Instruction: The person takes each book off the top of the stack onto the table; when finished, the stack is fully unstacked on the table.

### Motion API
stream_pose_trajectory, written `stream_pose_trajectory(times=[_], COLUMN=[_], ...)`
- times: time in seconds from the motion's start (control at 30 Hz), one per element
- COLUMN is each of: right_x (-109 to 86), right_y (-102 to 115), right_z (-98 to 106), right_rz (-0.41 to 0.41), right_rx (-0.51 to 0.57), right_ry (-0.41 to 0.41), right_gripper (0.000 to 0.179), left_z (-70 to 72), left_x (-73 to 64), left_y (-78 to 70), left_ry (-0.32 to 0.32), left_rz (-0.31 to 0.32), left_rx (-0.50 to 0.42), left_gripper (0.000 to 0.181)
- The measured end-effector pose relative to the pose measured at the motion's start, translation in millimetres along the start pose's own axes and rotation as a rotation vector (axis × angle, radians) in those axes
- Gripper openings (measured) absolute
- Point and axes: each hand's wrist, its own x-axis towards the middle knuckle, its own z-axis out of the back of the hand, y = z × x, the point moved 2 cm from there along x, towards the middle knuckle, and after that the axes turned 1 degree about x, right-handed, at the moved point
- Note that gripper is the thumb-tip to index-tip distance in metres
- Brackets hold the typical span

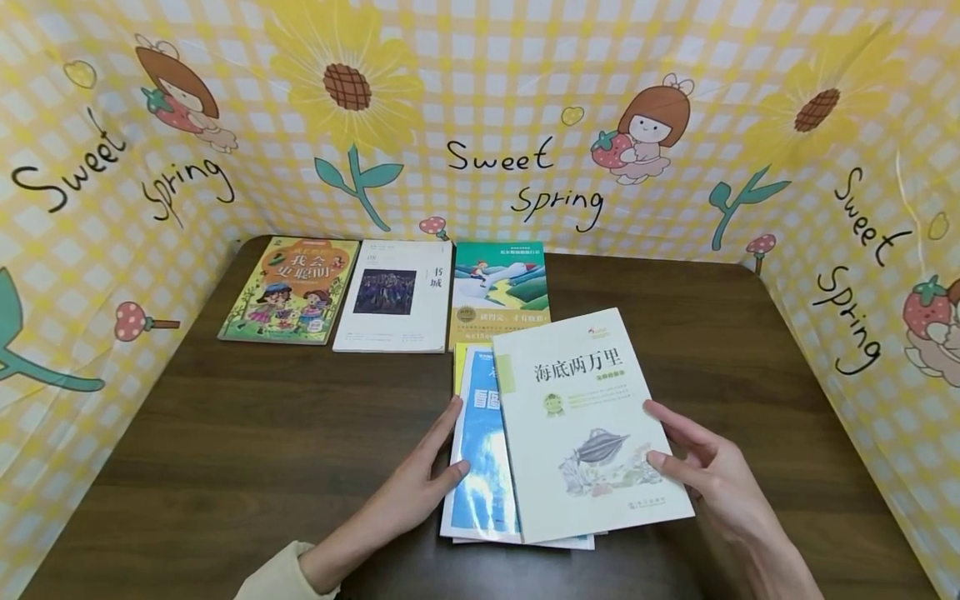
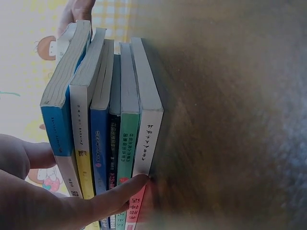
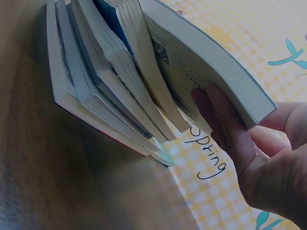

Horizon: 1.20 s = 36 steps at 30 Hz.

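Observation:
My right hand (image 1: 716, 471) pinches a white paperback (image 1: 577, 450) by its right edge, thumb on the cover and fingers underneath. Its cover shows a grey airship drawing, and it lies aslant over a stack of books. In the right wrist view this paperback (image 3: 201, 52) is tilted up at the hand's side, above the stacked books (image 3: 112, 57). A shiny blue book (image 1: 480, 483) tops the stack, partly covered. My left hand (image 1: 420, 483) rests at the stack's left side, thumb on the blue cover. One straight finger (image 2: 108, 203) lies across the spines.
Behind the stack, three books lie in a row: a colourful children's book (image 1: 288, 292), a white one (image 1: 392, 325) with a dark picture, and a green one (image 1: 498, 283). They rest on a dark wooden table (image 1: 225, 467), enclosed by yellow checked cloth (image 1: 480, 75).

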Motion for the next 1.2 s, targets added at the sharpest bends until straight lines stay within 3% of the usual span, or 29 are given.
stream_pose_trajectory(times=[0.67, 0.9, 1.2], right_x=[30.6, 48.1, 76.7], right_y=[37, 49, 56], right_z=[51, 66, 80], right_rz=[0.053, 0.084, 0.027], right_rx=[0.182, 0.193, 0.238], right_ry=[-0.145, -0.204, -0.269], right_gripper=[0.065, 0.067, 0.072], left_z=[0.3, -0.3, -0.3], left_x=[-0.9, -1.6, -2.2], left_y=[-1.1, 0.3, 0.9], left_ry=[-0.011, -0.014, -0.019], left_rz=[-0.004, -0.007, -0.032], left_rx=[-0.01, -0.008, -0.005], left_gripper=[0.074, 0.073, 0.072])
